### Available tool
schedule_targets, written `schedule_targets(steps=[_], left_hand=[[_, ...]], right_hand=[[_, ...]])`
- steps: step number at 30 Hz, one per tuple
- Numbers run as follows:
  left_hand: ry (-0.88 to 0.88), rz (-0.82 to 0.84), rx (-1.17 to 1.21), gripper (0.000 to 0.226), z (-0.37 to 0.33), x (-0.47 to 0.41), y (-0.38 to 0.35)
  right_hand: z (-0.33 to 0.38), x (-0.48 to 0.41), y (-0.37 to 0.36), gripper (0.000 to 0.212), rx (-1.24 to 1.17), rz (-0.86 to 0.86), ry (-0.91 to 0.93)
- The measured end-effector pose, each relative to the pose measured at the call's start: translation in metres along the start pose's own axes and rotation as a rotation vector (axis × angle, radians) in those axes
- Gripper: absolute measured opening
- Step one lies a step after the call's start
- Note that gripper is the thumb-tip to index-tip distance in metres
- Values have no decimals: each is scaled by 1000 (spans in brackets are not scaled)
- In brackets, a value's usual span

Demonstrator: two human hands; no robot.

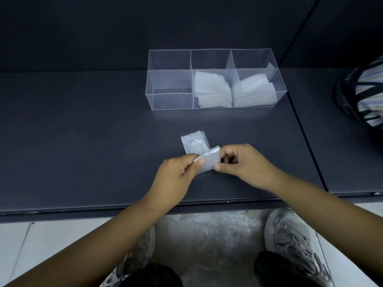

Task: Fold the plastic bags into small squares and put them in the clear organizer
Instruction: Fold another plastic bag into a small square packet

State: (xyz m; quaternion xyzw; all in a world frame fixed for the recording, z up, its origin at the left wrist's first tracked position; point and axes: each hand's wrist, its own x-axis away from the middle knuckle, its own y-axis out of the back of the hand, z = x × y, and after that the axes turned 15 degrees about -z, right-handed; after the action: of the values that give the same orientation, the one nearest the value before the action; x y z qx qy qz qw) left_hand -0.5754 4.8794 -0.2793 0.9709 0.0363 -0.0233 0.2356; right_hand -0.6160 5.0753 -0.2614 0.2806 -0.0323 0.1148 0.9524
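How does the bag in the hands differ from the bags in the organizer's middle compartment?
The bag in the hands is one piece, mid-fold, with a flap flat on the table; the middle-compartment bags are several finished squares, stacked. The left hand and right hand pinch the bag; the stacked bags lie untouched inside the organizer. Both are translucent plastic.

One camera is sitting on the person's head. It is looking forward and down, close over the dark table [83, 141].
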Motion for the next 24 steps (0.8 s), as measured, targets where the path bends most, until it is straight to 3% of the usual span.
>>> schedule_targets(steps=[6,8,10,12,14,19,24], left_hand=[[559,-173,315,25,-7,-26,-4],[474,-285,222,17,-5,-26,0],[204,-383,-3,12,-2,-21,4],[-108,-396,-237,17,-1,-15,5],[-307,-334,-403,26,2,-13,-2],[-286,-52,-763,58,19,-15,-13],[-193,-5,-895,73,29,-13,-14]], right_hand=[[0,-26,-11,17,-28,-128,-153],[1,-34,-13,20,-10,-168,-213],[3,-41,-15,22,27,-176,-239],[7,-45,-15,22,83,-165,-238],[11,-48,-15,20,137,-153,-228],[18,-52,-22,12,211,-176,-212],[17,-40,-34,15,371,-304,-80]])
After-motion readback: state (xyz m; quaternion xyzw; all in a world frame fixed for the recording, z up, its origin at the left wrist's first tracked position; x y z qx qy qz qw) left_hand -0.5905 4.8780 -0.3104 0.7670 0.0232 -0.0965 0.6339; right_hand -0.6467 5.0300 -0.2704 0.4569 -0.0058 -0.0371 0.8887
